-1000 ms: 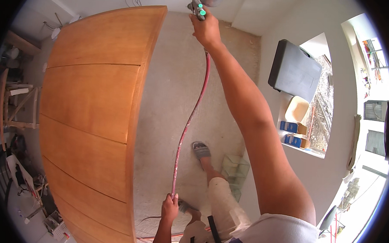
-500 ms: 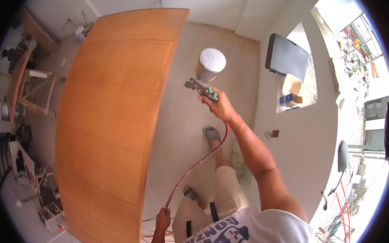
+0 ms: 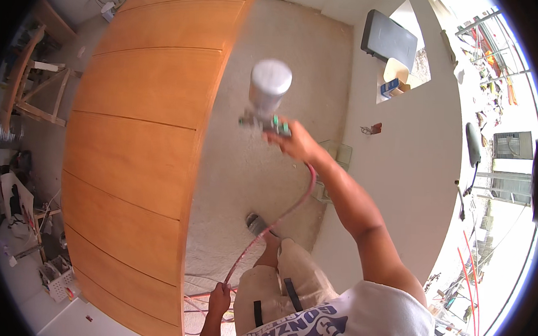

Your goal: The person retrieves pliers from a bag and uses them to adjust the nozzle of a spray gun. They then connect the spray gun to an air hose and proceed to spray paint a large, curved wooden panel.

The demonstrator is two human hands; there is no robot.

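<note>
My right hand is closed round the handle of a spray gun, its silvery cup standing upright on top. The nozzle end points left toward a large orange-brown wooden panel with grooves across its face. A gap separates the gun from the panel's right edge. From under the gun a reddish air hose curves down to my left hand, whose fingers wrap round it at the lower edge. The gun and cup are slightly blurred by motion.
On a wall opening to the right lie a dark grey case and an open blue box. Glass pieces lean by that wall. Hoses lie on the floor near my feet. A wooden trestle stands far left.
The spray gun has moved a little left and sits nearer the panel's edge. The view has shifted, and the panel's grooves show more clearly. My foot has stepped forward. Both hands keep their hold.
</note>
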